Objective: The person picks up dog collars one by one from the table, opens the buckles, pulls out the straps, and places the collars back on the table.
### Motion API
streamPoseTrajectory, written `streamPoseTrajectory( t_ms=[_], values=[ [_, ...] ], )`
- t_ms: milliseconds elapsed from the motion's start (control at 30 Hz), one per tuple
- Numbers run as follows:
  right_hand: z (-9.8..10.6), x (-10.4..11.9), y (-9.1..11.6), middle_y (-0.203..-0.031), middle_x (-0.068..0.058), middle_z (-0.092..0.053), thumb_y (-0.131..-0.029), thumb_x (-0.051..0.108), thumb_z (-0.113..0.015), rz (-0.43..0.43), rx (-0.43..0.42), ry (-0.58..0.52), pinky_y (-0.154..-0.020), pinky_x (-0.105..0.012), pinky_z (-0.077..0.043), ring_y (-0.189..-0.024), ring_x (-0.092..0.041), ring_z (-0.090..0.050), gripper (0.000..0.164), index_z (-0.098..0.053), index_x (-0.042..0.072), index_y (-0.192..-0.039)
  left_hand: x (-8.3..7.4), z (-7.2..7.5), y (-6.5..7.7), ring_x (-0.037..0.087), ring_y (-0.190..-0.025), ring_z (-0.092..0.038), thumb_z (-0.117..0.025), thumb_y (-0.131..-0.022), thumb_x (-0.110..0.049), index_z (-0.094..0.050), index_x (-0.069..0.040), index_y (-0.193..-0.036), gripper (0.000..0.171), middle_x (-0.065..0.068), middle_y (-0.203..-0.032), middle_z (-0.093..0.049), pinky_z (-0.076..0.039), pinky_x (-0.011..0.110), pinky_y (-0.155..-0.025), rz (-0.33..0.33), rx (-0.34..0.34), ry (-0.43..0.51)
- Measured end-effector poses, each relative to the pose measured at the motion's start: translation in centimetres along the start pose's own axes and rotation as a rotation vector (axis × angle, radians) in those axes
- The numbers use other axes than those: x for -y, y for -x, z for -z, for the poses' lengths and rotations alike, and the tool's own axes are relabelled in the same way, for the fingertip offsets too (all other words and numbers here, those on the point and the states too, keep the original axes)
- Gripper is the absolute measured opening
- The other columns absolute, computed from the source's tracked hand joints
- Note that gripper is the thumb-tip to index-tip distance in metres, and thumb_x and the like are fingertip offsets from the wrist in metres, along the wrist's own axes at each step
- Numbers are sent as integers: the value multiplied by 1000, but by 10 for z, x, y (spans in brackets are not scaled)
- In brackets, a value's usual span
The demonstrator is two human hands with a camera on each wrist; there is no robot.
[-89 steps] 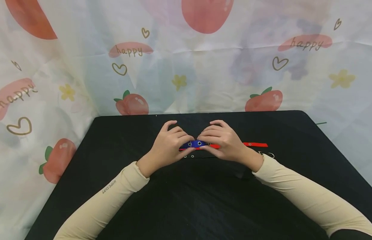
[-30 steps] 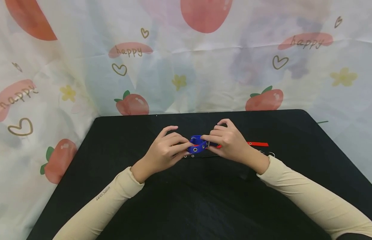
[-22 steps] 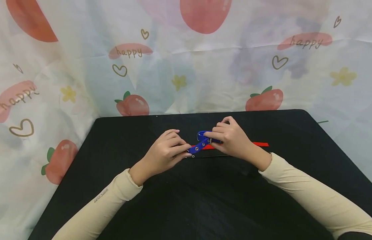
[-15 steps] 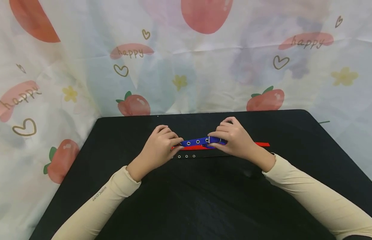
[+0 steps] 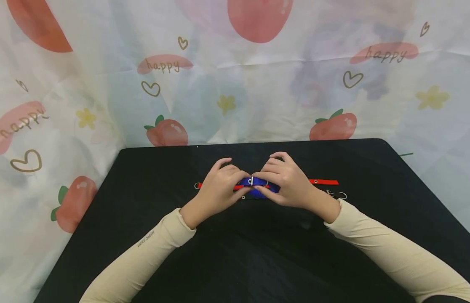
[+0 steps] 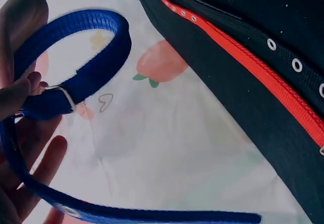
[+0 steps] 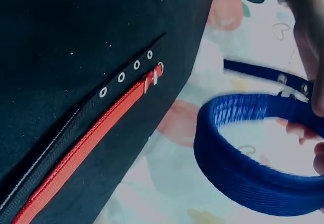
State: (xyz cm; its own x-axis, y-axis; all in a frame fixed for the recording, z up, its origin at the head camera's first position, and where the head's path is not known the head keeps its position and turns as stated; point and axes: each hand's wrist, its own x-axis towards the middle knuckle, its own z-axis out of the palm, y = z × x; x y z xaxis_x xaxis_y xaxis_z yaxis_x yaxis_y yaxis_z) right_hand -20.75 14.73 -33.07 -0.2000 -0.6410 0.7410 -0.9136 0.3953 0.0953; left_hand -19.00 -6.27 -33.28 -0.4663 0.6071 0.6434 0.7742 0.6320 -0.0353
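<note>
Both hands hold a blue pet collar (image 5: 258, 182) in front of the person, over the black table. My left hand (image 5: 223, 185) pinches the strap beside its metal buckle (image 6: 68, 98), thumb and forefinger on the webbing. From the other side my right hand (image 5: 286, 181) grips the collar close to the buckle. The wide band forms a loop (image 7: 223, 168) in the right wrist view. The eyelet end (image 6: 152, 216) of the strap stretches out free in the left wrist view.
A red collar (image 5: 324, 182) lies lengthwise on the table behind the hands. Beside it lies a black collar (image 6: 253, 34) with metal eyelets and a ring at its end. A patterned cloth (image 5: 257, 92) hangs behind the table (image 5: 163, 168).
Half a second ago the hands were farther apart, with the eyelet strap stretched between them. Now they have come together at the buckle, and the collar's band hangs lower below the right fingers.
</note>
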Motion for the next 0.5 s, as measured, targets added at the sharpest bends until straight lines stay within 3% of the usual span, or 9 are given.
streamPoseTrajectory(
  t_ms=[267,500],
  values=[
    [5,1,5,-74,-1,-66,-97,42,-43,-9,10,-40,-82,-48,-44,-73,-15,-58,45,-72,8,-91,-1,4,5,11,-78,-64,-80,-74,-32,-71,-14,-84,22,-5,-76,-72,-42,41,-101,-28,-26,-25],
    [2,6,2,-82,0,-68,-92,41,-56,-31,9,-122,-84,-45,-44,-77,-14,-60,34,-71,10,-94,-3,4,5,11,-77,-64,-80,-73,-28,-73,-14,-82,18,-4,-76,-72,-43,41,-100,-76,-51,-75]
  ],
)
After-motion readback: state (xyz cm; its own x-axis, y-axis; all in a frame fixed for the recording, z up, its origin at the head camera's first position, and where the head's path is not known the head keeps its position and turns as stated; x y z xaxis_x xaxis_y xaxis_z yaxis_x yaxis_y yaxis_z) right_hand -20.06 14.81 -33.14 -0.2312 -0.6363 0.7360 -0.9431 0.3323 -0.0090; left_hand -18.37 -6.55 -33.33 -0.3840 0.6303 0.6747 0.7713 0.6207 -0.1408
